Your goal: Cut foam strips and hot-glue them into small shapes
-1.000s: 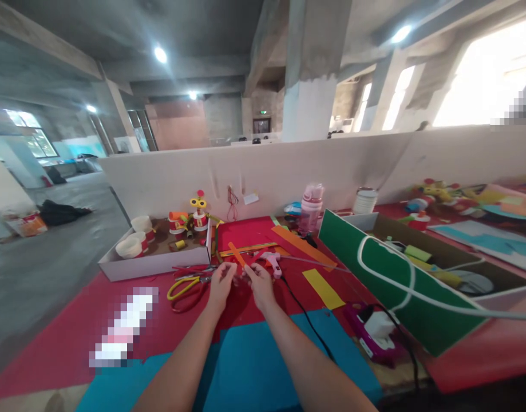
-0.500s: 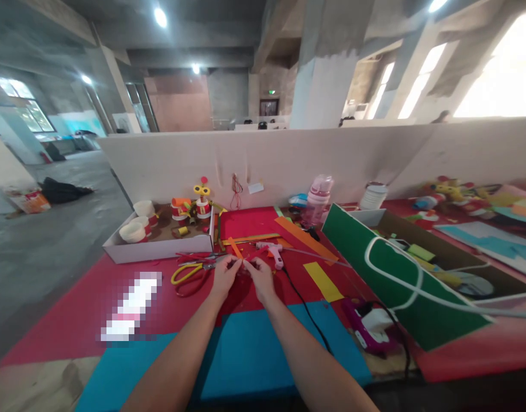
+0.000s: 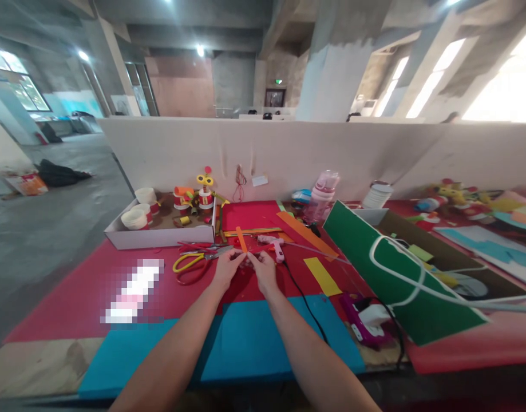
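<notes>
My left hand (image 3: 229,269) and my right hand (image 3: 263,270) meet at the fingertips over the red table covering, both pinched closed. From between them an orange paper strip (image 3: 241,238) points up and away, its lower end at the left fingertips. A red paper strip (image 3: 261,249) runs out to the right from the right fingertips; the spot where the strips meet is hidden by the fingers. Just beyond my right hand lies a pink glue gun (image 3: 279,250). Yellow-handled scissors (image 3: 189,263) rest to the left of my left hand.
A white-sided box (image 3: 162,238) with paper cups stands at back left. Orange sheets (image 3: 308,236), a yellow paper piece (image 3: 323,277) and a purple power strip (image 3: 366,327) lie rightward. A green-sided box (image 3: 387,274) with a white cable is beyond; blue sheets (image 3: 263,337) lie under my forearms.
The orange strip stands more upright at the fingertips. Both hands remain pinched together, with the fingers slightly shifted. The view has tilted a little.
</notes>
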{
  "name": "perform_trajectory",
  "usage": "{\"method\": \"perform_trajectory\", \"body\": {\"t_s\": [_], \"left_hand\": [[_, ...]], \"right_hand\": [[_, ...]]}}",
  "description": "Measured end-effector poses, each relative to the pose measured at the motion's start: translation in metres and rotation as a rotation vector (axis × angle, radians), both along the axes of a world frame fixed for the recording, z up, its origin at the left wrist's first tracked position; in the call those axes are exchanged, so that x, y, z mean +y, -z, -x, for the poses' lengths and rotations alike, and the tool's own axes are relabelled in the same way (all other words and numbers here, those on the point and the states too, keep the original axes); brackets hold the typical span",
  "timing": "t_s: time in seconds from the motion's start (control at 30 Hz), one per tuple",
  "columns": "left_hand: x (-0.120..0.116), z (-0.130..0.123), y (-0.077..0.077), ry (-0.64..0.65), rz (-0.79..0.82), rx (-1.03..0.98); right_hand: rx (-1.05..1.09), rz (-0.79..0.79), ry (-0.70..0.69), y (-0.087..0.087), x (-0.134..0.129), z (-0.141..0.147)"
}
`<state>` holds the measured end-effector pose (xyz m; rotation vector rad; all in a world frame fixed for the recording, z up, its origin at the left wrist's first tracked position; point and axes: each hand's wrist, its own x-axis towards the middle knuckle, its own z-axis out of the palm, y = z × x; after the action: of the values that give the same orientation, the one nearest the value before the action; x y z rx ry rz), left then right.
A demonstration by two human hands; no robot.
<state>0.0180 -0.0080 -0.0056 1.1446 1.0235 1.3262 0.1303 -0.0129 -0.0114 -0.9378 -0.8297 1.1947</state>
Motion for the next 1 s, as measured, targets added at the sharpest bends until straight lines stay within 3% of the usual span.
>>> {"method": "perform_trajectory", "body": {"t_s": [0.23, 0.53, 0.83, 0.9, 1.0], "left_hand": [[-0.002, 0.002, -0.005, -0.037, 0.001, 0.004], [0.003, 0.004, -0.002, -0.083, -0.046, 0.088], [0.003, 0.009, -0.008, -0.103, -0.015, 0.026], [0.003, 0.01, -0.008, -0.103, -0.021, -0.009], [0.003, 0.01, -0.006, -0.082, -0.023, -0.093]], "right_hand": [[-0.135, -0.034, -0.005, -0.005, -0.002, -0.002], [-0.164, -0.011, 0.202, -0.008, 0.008, -0.02], [-0.019, -0.041, 0.402, -0.009, 0.017, -0.04], [0.08, -0.025, 0.378, -0.009, 0.018, -0.041], [0.166, -0.03, 0.2, -0.009, 0.015, -0.033]]}}
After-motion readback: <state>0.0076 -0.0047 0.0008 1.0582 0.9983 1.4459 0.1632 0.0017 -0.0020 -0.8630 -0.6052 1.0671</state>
